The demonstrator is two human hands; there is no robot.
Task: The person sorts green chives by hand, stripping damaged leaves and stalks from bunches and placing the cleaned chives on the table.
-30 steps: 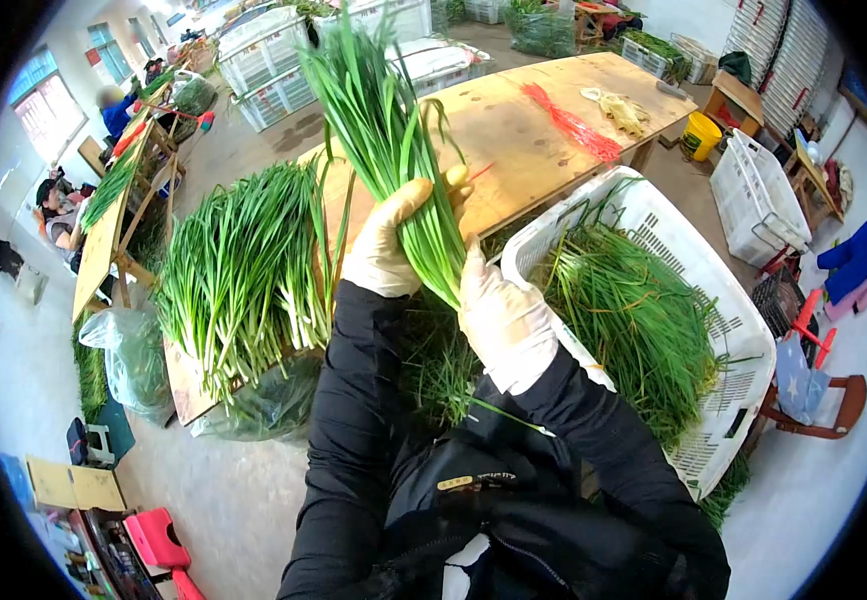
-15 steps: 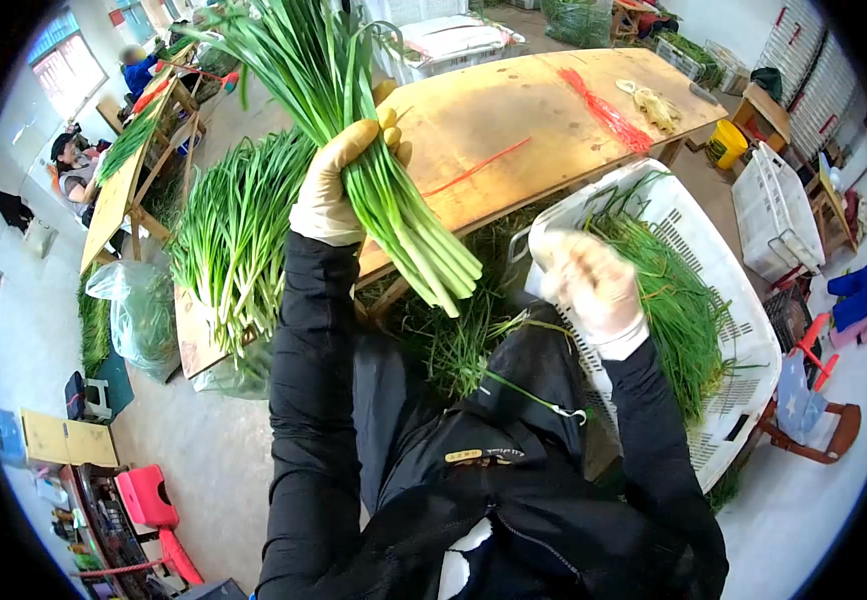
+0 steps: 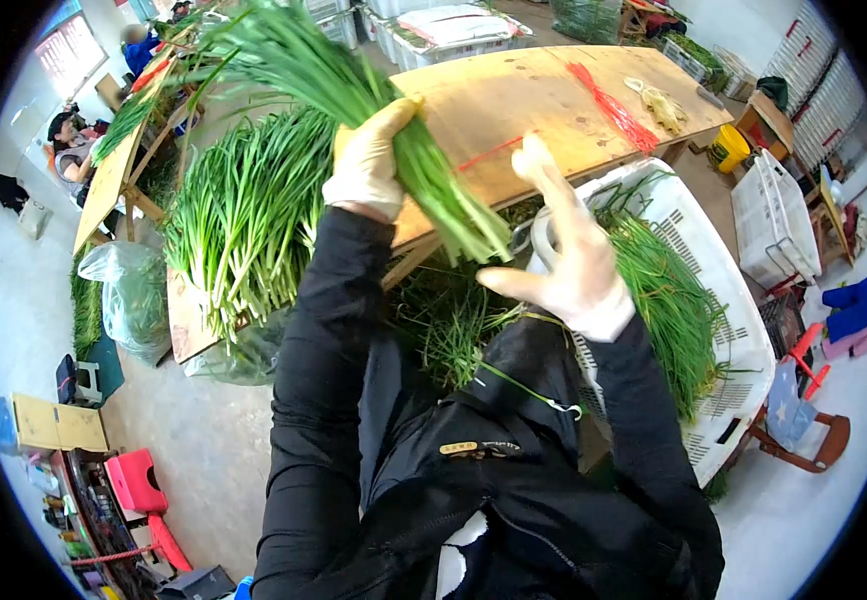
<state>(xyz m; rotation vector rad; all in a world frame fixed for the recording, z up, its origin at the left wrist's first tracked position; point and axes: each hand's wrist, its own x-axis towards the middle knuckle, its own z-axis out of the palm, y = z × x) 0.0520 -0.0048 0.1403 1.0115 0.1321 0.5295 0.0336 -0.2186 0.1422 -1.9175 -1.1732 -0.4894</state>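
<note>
My gloved left hand [image 3: 369, 158] is wrapped round a bunch of garlic chives [image 3: 419, 165], its leaves up to the left and its pale stem ends down to the right. To the right of those ends, my gloved right hand [image 3: 576, 255] is open, thumb and fingers spread, with nothing in it. Beneath it stands a white plastic crate [image 3: 744, 330] holding loose garlic chives [image 3: 659, 300]. Left of my left hand, a pile of garlic chives [image 3: 249, 215] lies on the end of the wooden table [image 3: 514, 95].
Red ties [image 3: 609, 110] and a pair of gloves [image 3: 657, 103] lie on the table. Leaf scraps [image 3: 444, 330] hang below its edge by my knees. A clear plastic bag [image 3: 134, 300] stands left. A person [image 3: 74, 160] sits at another bench. A yellow bucket [image 3: 729, 148] is at right.
My left hand has moved right with the chives, which now tilt more to the side. My right hand has opened from a curled shape and reached up toward the stem ends.
</note>
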